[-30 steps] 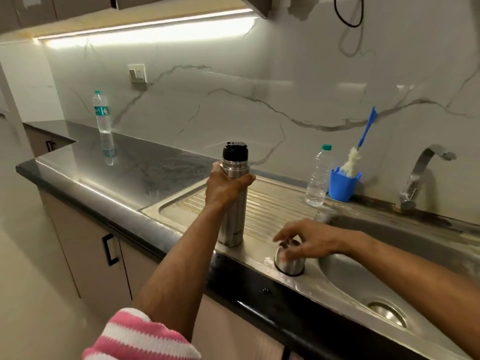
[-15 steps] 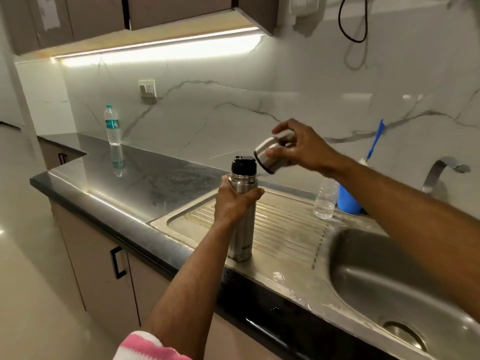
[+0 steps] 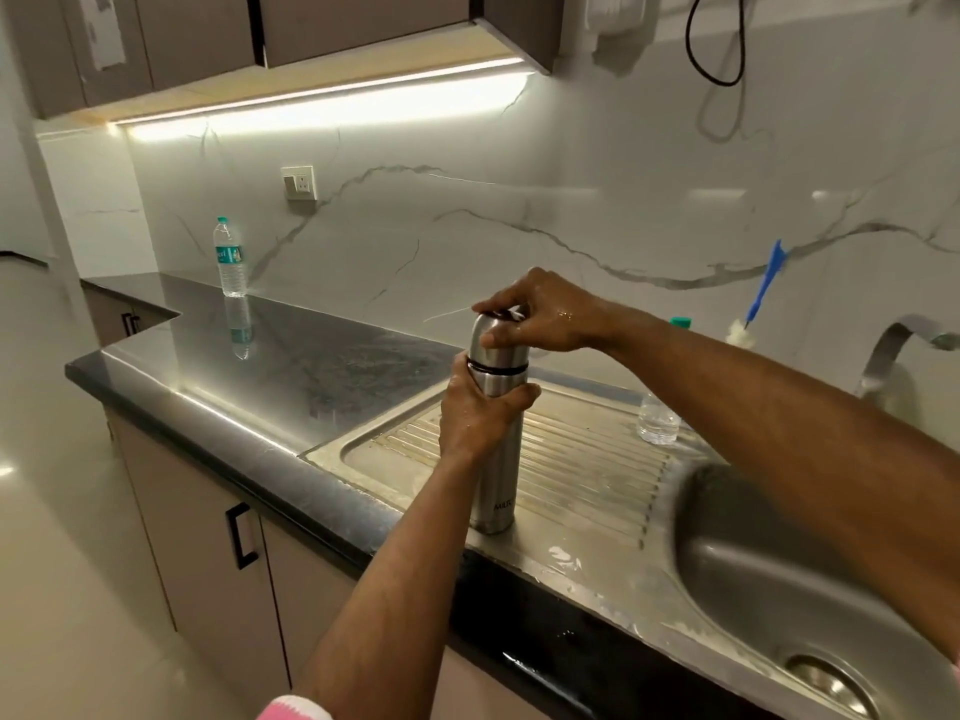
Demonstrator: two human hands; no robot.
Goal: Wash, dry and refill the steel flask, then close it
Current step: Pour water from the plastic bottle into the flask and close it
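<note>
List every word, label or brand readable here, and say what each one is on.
"MILTON", partly legible, low on the steel flask.
Teal label on the far water bottle: print too blurred to read.
Paper sheet on the upper cabinet door: unreadable.
Nothing else legible.

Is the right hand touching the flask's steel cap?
Touching. The head view shows the right hand with fingers curled over the steel cap, seated atop the flask.

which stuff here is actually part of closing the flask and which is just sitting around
In use: tall steel flask, domed steel cap, left hand, right hand.

Lying about: labelled plastic water bottle, clear plastic bottle, blue-handled brush, curved steel tap.
</note>
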